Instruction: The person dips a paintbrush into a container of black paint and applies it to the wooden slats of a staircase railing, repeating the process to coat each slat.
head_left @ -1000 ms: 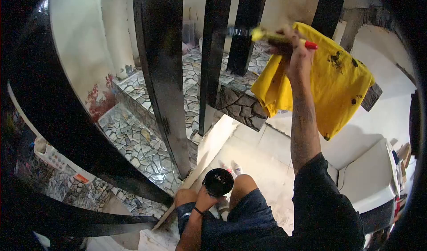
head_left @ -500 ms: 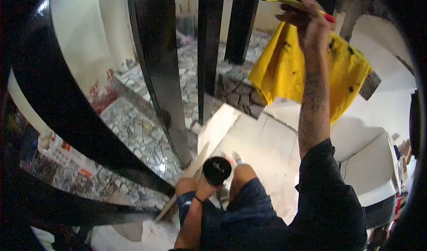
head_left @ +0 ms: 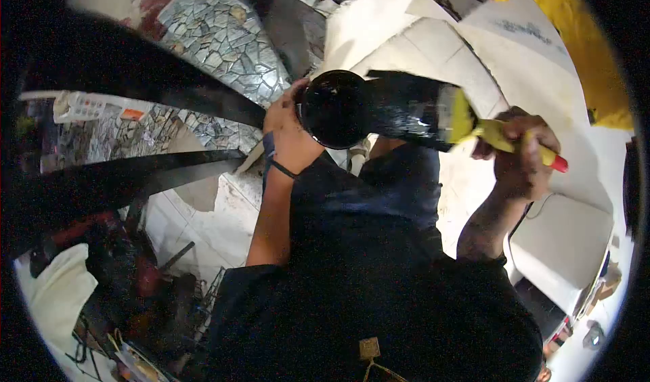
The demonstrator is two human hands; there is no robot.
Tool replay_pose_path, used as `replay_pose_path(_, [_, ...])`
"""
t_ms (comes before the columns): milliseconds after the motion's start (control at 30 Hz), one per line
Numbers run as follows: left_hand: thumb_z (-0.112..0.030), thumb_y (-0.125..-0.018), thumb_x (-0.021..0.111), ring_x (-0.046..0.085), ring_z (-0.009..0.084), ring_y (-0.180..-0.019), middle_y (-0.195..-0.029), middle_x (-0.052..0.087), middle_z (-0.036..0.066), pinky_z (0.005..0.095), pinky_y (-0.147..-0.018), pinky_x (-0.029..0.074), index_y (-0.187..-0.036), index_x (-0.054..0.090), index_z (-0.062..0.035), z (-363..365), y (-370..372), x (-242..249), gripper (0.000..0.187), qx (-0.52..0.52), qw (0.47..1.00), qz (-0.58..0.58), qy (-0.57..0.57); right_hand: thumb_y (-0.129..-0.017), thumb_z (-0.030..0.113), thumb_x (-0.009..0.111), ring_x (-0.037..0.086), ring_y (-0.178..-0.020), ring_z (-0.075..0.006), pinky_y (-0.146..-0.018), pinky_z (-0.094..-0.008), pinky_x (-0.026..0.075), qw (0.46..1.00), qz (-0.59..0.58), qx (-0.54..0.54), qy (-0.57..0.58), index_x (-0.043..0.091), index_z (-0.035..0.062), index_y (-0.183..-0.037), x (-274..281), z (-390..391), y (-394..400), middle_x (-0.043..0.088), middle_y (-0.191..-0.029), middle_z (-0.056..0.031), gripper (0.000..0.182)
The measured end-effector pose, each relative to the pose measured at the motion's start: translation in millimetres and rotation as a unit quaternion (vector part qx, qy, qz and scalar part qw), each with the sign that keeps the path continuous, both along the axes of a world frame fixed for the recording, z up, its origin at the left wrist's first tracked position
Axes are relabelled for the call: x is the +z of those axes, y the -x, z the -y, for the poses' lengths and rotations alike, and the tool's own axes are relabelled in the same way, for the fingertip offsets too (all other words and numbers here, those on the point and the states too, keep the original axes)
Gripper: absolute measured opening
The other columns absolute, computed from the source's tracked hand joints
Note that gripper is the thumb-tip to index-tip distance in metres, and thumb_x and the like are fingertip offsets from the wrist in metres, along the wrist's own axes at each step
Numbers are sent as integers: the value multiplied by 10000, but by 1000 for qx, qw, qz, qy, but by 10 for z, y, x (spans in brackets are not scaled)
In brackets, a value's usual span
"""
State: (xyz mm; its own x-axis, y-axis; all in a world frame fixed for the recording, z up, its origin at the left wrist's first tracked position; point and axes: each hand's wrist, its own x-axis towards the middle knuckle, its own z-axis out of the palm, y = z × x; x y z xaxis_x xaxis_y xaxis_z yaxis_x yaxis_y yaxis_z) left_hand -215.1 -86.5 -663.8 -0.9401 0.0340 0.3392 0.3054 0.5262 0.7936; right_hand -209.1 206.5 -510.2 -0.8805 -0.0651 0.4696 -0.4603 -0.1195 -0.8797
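My left hand [head_left: 292, 138] is wrapped around a round container of black paint [head_left: 333, 108], held in front of my body with its mouth facing up at me. In my right hand [head_left: 525, 155] is a wide paintbrush [head_left: 433, 117], gripped by its yellow handle with a red end. The brush lies nearly level, and its bristles, coated in wet black, point left. Their tips are right at the container's rim in this view.
Dark bars [head_left: 183, 77] run in from the left. Behind them lies a floor of broken stone pieces [head_left: 223, 50]. A yellow cloth [head_left: 589, 50] hangs at the upper right, above a white box-like object [head_left: 562, 246]. Dark clutter [head_left: 142, 280] fills the lower left.
My right hand has brought the paintbrush down from the dark bars to the container. The container now appears higher in view, and my gaze has tilted downward.
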Motion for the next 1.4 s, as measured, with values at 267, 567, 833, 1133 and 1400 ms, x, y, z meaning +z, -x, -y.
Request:
replay_pose_path(267, [-197,-625,830,555,327,-1086,-1169,557,182,381,-956,429,-1205,484,21,-216,65,2,710,-32,995,-69,57,-731,51,739,671,-695,-235,-644,-304,524,970,-59,35,-234,693,-21,-810,-42,353,-2,687,-789,-137,116])
replay_pose_path(567, [-238,-596,842,559,283,-1093,-1152,586,153,377,-978,415,-1201,512,-7,-210,-45,28,726,-3,989,-95,113,-772,40,706,679,-728,-200,-631,-276,525,969,28,51,-240,699,-42,-889,-17,490,-90,693,-819,-170,143])
replay_pose_path(833, [-175,-693,774,564,241,-1106,-1156,619,103,369,-976,416,-1136,586,-59,-206,-134,-15,496,32,998,-41,-19,-810,44,661,644,-682,-253,-536,-275,510,977,210,-17,-28,649,-58,-856,-3,569,-345,664,-926,-209,112])
replay_pose_path(1133, [-167,-682,775,546,362,-1084,-1148,558,201,422,-948,425,-1263,442,-22,-254,-76,-240,685,30,994,41,-97,-830,74,680,646,-702,-192,-548,-280,531,997,49,-36,-55,677,-33,-805,-973,320,-320,668,-874,-156,109])
replay_pose_path(1400, [-215,-642,814,534,349,-1090,-1162,530,189,391,-940,444,-1220,497,0,-249,-11,-75,694,17,999,27,-18,-802,-22,660,652,-753,-201,-644,-288,517,993,50,57,-90,700,-65,-881,-475,204,-127,681,-845,-174,98])
